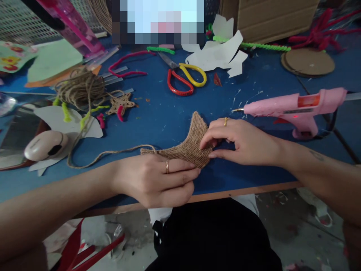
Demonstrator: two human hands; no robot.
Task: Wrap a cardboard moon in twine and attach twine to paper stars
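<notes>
The left hand [152, 180] lies closed over a curved piece of coiled jute twine [183, 148], and the right hand [239, 141] pinches its edge, so the piece sits between them on the blue tabletop [158, 128]. If a hand slips, the coils could pull apart, or the loose twine tail [113, 152] could catch. The tip of the pink glue gun [293, 107] is close to the right hand and could burn it.

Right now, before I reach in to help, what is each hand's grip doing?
Left hand: closed, holding the curved coiled-jute piece by its lower edge.
Right hand: pinching that piece's end between fingers and thumb.
</notes>
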